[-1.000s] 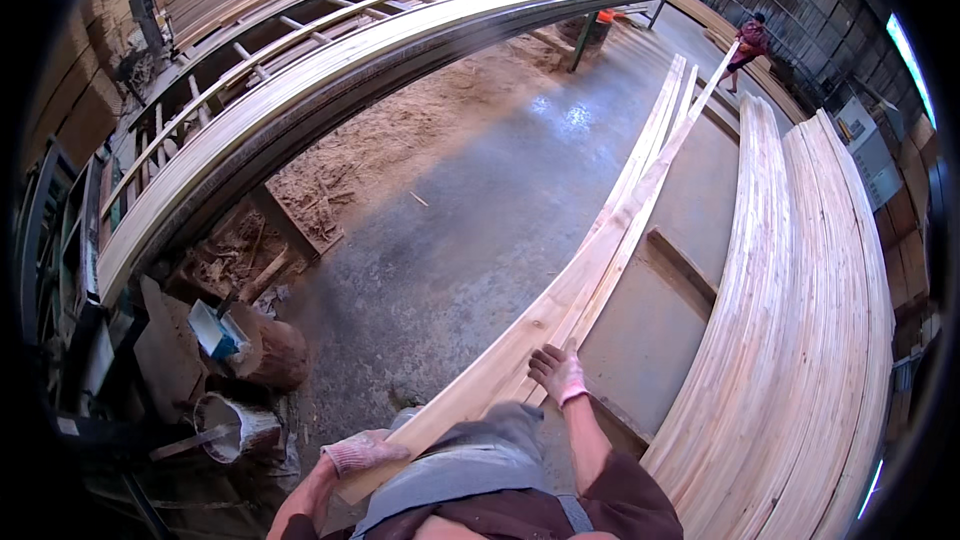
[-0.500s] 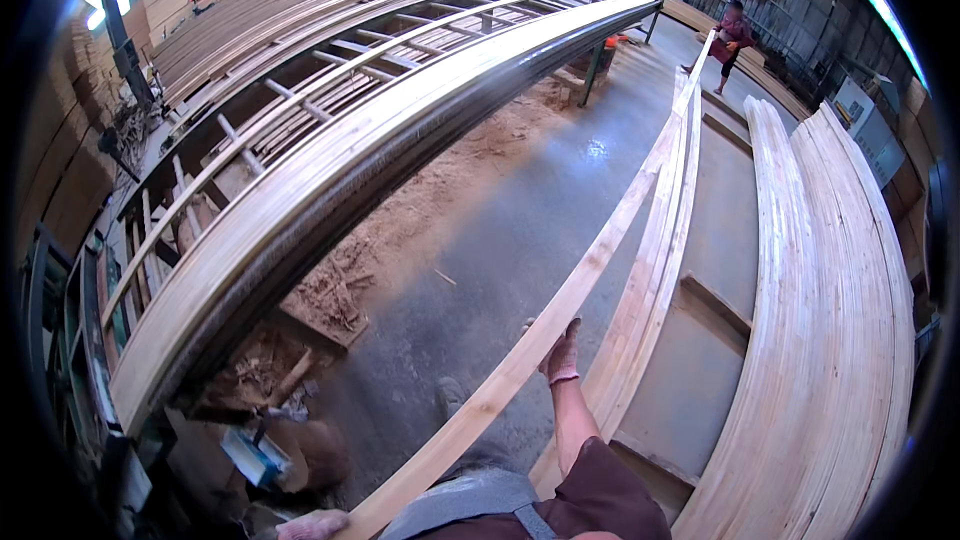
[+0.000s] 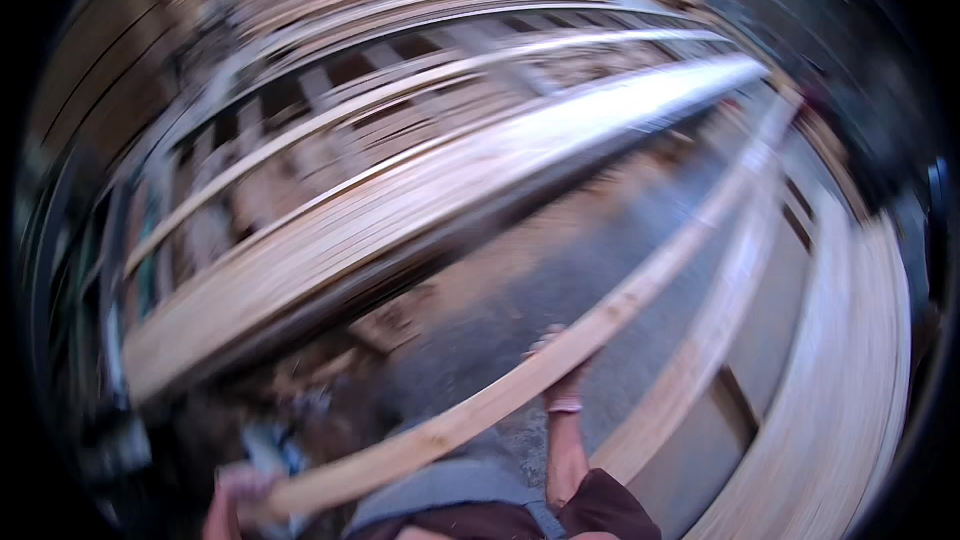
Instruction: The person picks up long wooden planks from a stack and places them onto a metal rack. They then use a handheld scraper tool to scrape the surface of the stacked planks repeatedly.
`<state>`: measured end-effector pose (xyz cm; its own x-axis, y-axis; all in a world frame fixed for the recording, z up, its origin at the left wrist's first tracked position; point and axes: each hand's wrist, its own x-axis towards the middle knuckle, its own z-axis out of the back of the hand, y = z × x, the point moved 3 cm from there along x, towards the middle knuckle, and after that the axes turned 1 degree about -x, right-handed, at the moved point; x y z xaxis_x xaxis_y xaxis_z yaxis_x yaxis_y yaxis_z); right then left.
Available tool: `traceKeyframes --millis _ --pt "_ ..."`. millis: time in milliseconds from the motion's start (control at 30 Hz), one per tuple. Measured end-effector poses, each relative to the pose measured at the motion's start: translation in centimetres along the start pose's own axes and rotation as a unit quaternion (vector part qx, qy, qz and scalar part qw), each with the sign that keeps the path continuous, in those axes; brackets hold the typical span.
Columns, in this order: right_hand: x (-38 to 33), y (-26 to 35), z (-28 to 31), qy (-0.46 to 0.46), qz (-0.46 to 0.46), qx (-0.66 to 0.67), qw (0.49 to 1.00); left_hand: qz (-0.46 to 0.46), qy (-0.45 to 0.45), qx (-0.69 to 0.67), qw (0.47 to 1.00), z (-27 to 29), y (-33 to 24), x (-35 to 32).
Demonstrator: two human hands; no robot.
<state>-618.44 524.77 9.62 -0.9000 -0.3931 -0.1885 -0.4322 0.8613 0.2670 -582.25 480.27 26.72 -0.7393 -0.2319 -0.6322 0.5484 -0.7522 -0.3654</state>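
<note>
A long pale wooden board (image 3: 450,428) runs from beside my waist away to the far right. My left hand (image 3: 243,488), gloved and smeared by motion, grips its near end. Farther along, my right hand (image 3: 568,388) in a light glove holds the board from beneath, closed round it. Its fingertips show past the far edge, while the board hides the palm. The board's far end blurs out near another person (image 3: 815,95) in dark red clothing.
A stack of planks (image 3: 300,285) lies on a long bench at the left, with a slatted frame (image 3: 330,90) behind it. Several boards (image 3: 690,380) rest at the right beside a larger stack (image 3: 830,370). Wood scraps (image 3: 390,325) litter the floor.
My view has turned left, and everything is blurred. My left hand and the board's near end have moved left and up in view; the board now lies more crosswise. Both hands keep hold.
</note>
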Motion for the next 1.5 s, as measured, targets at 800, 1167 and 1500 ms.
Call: traceKeyframes --millis 800,1167,1500 --pt "24.8 -35.5 -28.8 0.113 -0.154 -0.256 0.948 0.065 -0.463 0.355 0.809 26.1 9.6 16.7" --pt "35.3 -43.6 -26.6 0.133 -0.12 -0.429 0.885 0.015 -0.311 0.268 0.912 34.9 17.7 24.0" --pt "37.7 -46.1 -28.1 -0.004 -0.321 -0.348 0.881 -0.054 -0.255 0.191 0.946 38.4 22.8 29.4"
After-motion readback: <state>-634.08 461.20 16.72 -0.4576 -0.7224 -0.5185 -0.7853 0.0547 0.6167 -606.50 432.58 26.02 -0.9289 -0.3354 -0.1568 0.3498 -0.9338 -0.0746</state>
